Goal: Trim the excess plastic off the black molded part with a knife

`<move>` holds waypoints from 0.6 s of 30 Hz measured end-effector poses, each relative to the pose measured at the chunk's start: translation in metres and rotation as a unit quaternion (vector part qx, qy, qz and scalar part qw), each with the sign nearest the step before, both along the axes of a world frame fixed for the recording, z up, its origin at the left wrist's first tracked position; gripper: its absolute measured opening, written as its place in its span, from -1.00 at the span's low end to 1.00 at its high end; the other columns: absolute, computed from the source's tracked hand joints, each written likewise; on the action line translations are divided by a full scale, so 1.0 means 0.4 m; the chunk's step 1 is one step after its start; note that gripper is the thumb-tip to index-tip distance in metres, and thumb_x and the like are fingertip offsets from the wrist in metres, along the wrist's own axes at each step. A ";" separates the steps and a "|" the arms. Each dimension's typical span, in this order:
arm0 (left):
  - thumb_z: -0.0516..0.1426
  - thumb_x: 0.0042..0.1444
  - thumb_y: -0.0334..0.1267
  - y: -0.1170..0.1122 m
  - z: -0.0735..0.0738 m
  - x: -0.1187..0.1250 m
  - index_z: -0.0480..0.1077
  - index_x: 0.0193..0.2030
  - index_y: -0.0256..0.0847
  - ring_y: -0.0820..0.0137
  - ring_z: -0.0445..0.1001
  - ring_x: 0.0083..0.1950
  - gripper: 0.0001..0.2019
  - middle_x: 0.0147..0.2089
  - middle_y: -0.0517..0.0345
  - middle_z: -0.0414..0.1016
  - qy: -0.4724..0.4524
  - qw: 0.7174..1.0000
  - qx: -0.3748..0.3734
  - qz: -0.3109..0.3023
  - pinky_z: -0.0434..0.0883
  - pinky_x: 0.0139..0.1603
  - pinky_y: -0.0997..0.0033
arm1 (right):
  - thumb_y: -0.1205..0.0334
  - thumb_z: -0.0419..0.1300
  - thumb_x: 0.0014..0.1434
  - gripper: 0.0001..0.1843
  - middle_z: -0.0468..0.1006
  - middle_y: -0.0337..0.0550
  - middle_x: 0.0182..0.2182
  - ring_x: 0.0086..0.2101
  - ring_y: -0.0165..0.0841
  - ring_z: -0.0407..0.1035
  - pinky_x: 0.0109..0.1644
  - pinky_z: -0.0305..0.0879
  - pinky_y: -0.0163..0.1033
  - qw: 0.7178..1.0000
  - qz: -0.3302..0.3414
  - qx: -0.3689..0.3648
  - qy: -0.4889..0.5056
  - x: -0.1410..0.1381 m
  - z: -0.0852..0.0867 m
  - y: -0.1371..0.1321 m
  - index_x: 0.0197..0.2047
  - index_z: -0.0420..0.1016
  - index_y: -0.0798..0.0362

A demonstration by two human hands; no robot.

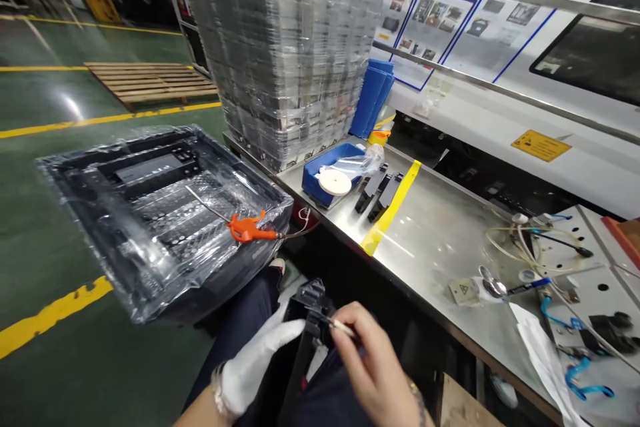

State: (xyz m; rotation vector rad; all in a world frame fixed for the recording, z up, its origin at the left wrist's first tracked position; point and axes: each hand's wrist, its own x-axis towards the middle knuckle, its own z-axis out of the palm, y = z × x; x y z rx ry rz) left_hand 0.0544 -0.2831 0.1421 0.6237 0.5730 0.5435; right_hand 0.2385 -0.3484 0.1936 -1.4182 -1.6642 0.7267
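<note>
My left hand [257, 357], in a white glove, grips a black plastic part [307, 320] over my lap at the bottom of the view. My bare right hand [373, 363] pinches a thin swab-like stick [341, 327] whose tip touches the upper end of that part. Both hands are below the front edge of the steel workbench [440, 240].
A plastic-wrapped stack of black trays [155, 213] stands to the left with an orange air blow gun [247, 228] on top. A tall wrapped tray stack [285, 47], a blue bin [325, 170], black parts [380, 190] by yellow tape [393, 207], and cables [545, 240] sit on the bench.
</note>
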 end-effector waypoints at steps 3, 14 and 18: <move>0.31 0.05 -0.27 0.025 0.031 0.001 0.48 0.08 -0.11 0.17 0.44 0.16 -0.58 0.07 0.07 0.57 0.097 0.984 0.149 0.001 0.30 0.29 0.22 | 0.28 0.11 0.40 -0.86 0.54 -0.12 -0.28 -0.26 -0.33 0.42 -0.18 0.35 -0.22 0.989 0.053 0.045 -0.130 0.078 0.052 0.027 -0.12 0.50 0.01; 0.12 0.16 -0.06 0.026 -0.022 -0.034 0.52 0.06 -0.53 0.15 0.60 0.01 -0.47 0.01 -0.24 0.64 -0.103 0.956 -0.255 -0.106 0.40 0.19 0.23 | 0.16 0.12 0.40 -0.83 0.61 -0.22 -0.30 -0.29 -0.38 0.50 -0.23 0.42 -0.30 0.975 0.136 -0.106 -0.140 0.149 0.160 0.035 -0.13 0.56 -0.10; -0.01 0.24 0.16 0.008 -0.021 -0.010 0.47 0.12 -0.57 0.04 0.58 0.04 -0.29 0.05 -0.33 0.61 -0.161 0.937 -0.280 -0.134 0.38 0.23 0.06 | 0.20 0.04 0.44 -0.83 0.57 -0.23 -0.30 -0.32 -0.41 0.49 -0.25 0.44 -0.34 0.989 0.055 -0.070 -0.115 0.122 0.144 0.008 -0.14 0.46 -0.09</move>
